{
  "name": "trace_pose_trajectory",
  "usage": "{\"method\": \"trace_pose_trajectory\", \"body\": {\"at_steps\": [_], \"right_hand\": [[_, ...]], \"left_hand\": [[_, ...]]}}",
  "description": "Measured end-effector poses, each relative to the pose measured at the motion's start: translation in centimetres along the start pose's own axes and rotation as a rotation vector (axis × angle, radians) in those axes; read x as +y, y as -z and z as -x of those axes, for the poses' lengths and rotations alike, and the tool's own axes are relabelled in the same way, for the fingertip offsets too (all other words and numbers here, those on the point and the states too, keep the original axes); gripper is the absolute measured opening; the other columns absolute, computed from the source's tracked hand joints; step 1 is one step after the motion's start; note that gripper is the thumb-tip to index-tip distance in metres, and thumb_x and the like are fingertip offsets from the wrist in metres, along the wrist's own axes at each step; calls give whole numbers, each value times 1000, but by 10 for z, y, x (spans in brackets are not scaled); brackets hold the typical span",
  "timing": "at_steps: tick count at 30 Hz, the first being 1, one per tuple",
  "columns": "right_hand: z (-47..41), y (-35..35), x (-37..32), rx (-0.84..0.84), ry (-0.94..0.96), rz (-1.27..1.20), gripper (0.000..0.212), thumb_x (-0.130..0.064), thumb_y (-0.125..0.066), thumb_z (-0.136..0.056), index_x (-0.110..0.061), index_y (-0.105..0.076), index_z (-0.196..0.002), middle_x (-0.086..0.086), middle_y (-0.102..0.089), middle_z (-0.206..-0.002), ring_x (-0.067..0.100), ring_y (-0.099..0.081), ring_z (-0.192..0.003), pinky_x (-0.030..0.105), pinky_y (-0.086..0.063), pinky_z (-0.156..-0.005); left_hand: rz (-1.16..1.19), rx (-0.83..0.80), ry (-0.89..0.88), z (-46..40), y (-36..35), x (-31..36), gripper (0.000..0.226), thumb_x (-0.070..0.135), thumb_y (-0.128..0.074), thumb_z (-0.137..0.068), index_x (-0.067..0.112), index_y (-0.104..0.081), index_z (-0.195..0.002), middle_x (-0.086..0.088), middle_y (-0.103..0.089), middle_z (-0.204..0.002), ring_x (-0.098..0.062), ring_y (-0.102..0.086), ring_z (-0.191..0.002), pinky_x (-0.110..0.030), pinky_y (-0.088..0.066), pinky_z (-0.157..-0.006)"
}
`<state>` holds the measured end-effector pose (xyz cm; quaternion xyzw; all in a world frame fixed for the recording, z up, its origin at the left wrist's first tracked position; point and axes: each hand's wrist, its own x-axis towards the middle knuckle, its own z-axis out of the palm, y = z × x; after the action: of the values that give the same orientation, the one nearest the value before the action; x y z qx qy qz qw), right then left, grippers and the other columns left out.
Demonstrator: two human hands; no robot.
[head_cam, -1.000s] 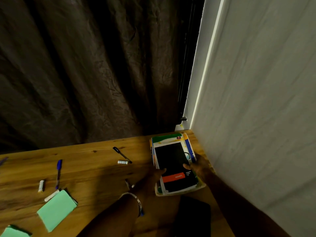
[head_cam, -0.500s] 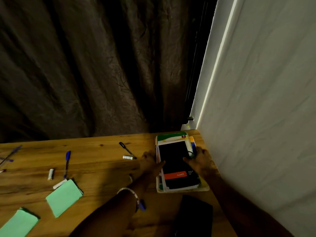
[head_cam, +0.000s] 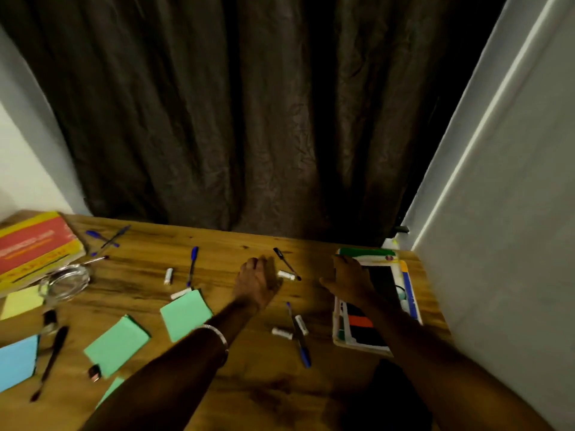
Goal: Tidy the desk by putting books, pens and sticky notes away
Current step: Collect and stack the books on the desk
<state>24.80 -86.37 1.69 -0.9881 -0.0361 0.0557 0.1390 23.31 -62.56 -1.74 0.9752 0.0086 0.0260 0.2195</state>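
Observation:
A stack of books [head_cam: 364,328] with a black cover on top lies at the desk's right end by the wall. My right hand [head_cam: 348,279] hovers over its left edge, fingers apart, holding nothing. My left hand [head_cam: 256,279] rests open on the wooden desk [head_cam: 249,381], just left of a black pen [head_cam: 286,263] and a white cap [head_cam: 286,275]. Blue pens [head_cam: 193,265] [head_cam: 300,337] and several caps lie scattered. Green sticky notes [head_cam: 185,313] [head_cam: 116,345], a blue pad [head_cam: 15,362] and a yellow pad [head_cam: 21,301] sit to the left.
A red and yellow book [head_cam: 34,247] lies at the far left corner beside a glass dish [head_cam: 67,279]. A dark pen [head_cam: 51,359] and crossed pens [head_cam: 107,239] lie at the left. A dark curtain [head_cam: 249,119] hangs behind the desk; a white wall [head_cam: 513,244] bounds the right.
Both hands have come off the book stack. My left hand moved left onto the desk near the black pen. The view swung left, showing more of the desk.

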Motion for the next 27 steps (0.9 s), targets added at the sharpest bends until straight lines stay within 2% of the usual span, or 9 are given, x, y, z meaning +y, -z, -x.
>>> {"method": "trace_pose_trajectory", "body": {"at_steps": [3,7,11,15,17,20,23,27], "right_hand": [[-1,-2,-37,16,33,53,75,-56,-56,-86,-21,-30,-147,8,-35,-151,31,-35,-138,45,-30,-112],[1,-24,-107,31,156,-46,74,-52,-62,-83,-25,-34,-146,7,-41,-149,29,-37,-137,42,-27,-115],[3,-43,-180,-4,145,5,83,-50,-62,-83,-22,-23,-151,12,-30,-154,31,-27,-142,44,-21,-117],[14,-63,-260,-27,164,-2,79,-46,-57,-89,-19,-20,-153,12,-21,-158,31,-18,-146,43,-14,-119],[16,-75,-297,-61,195,-41,74,-44,-57,-90,-17,-24,-151,13,-26,-156,31,-23,-144,41,-17,-118],[20,-87,-345,-34,275,-71,66,-43,-56,-91,-14,-35,-146,14,-37,-150,31,-32,-139,40,-22,-116],[24,-99,-394,-103,295,-45,62,-35,-52,-94,-13,-30,-148,13,-30,-153,31,-27,-141,41,-22,-116],[21,-110,-450,-159,375,-3,69,-42,-57,-87,-19,-30,-147,8,-33,-150,30,-32,-138,44,-28,-113]], "left_hand": [[-1,-9,33,6,25,-26,84,62,-56,-81,14,-30,-145,-10,-35,-145,-29,-37,-130,-39,-34,-110],[-27,34,65,31,64,-86,76,56,-56,-83,11,-35,-141,-12,-38,-143,-30,-39,-129,-38,-32,-109],[-1,56,140,57,102,-148,70,51,-61,-79,12,-43,-135,-11,-45,-136,-31,-48,-121,-39,-42,-102],[-5,72,204,82,136,-212,77,42,-67,-78,10,-36,-141,-15,-39,-143,-33,-42,-127,-37,-36,-107],[13,107,244,96,153,-242,78,45,-65,-77,10,-36,-140,-15,-40,-141,-34,-44,-126,-37,-38,-105],[23,145,276,117,174,-281,80,57,-51,-72,7,-43,-135,-18,-45,-135,-37,-49,-119,-39,-43,-97],[71,175,349,134,193,-322,78,46,-62,-75,8,-39,-139,-19,-44,-138,-37,-48,-122,-41,-44,-99],[123,245,427,148,217,-366,64,44,-61,-76,5,-51,-126,-17,-56,-122,-36,-53,-112,-39,-47,-88]]}}
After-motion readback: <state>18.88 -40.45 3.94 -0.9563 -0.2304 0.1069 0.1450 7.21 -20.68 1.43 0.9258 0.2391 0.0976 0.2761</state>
